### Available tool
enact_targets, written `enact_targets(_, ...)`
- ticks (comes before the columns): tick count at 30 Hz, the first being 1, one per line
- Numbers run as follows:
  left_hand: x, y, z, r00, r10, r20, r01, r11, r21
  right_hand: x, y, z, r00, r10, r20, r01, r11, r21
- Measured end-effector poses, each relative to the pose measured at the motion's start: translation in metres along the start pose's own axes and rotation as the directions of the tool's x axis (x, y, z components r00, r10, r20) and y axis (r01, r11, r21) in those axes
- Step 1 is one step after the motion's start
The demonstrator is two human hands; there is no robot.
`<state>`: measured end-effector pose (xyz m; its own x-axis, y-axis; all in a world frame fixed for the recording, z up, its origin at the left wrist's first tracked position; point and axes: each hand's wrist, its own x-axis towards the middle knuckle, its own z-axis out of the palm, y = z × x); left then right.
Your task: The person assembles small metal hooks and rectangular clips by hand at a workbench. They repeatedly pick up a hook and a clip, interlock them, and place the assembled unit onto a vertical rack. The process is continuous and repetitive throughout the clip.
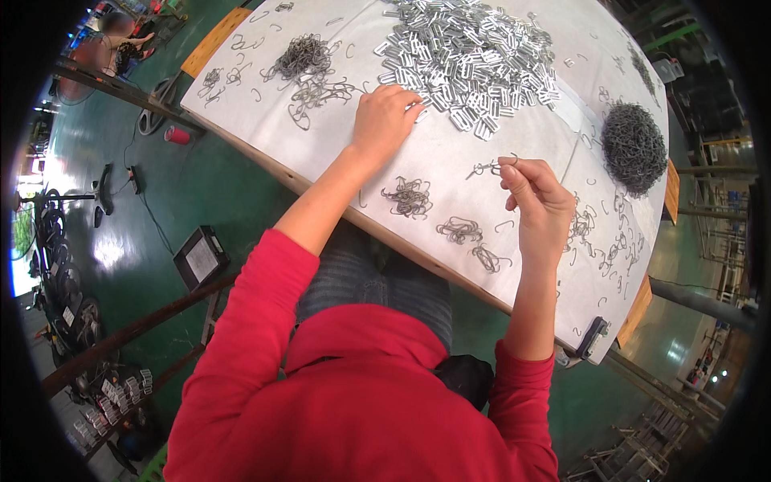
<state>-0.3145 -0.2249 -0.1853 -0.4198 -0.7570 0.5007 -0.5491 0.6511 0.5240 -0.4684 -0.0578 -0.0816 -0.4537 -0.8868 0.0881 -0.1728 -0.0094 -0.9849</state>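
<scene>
A large pile of flat silver metal buckles (470,60) lies at the far middle of the white-covered table (353,181). At its near left edge, my left hand (384,120) has its fingers bent and closed on a metal buckle (422,114), partly hidden by the fingertips. My right hand (542,197) is raised over the table to the right, thumb and forefinger pinching a few thin wire hooks (487,168) that stick out to the left. Between my forearms lie small tangles of wire hooks (408,198), with another small cluster (460,230) nearer the table edge.
A dense mound of dark wire hooks (634,149) sits at the right, with loose hooks around it. Another heap (303,57) lies at the far left. A dark clamp-like object (593,337) is at the near right corner. A black bin (201,257) stands on the green floor.
</scene>
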Motion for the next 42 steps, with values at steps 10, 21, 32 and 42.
enact_targets(10,0.031,0.024,-0.009,0.919,-0.264,0.293,0.243,0.964,0.107,0.005,-0.008,0.013,0.999,0.004,0.039,-0.002,0.998,-0.061)
enact_targets(21,0.012,0.104,-0.068,0.882,-0.237,0.407,0.471,0.432,-0.769,0.008,-0.009,0.021,0.999,-0.025,0.024,0.028,0.987,-0.156)
enact_targets(32,0.008,0.114,-0.063,0.933,-0.216,0.287,0.358,0.484,-0.799,0.01,0.0,0.017,0.999,-0.033,-0.027,0.027,0.978,-0.208)
enact_targets(42,0.017,0.099,-0.064,0.936,-0.311,0.162,0.329,0.618,-0.714,0.032,0.062,-0.101,0.984,0.152,0.094,-0.037,0.689,-0.724)
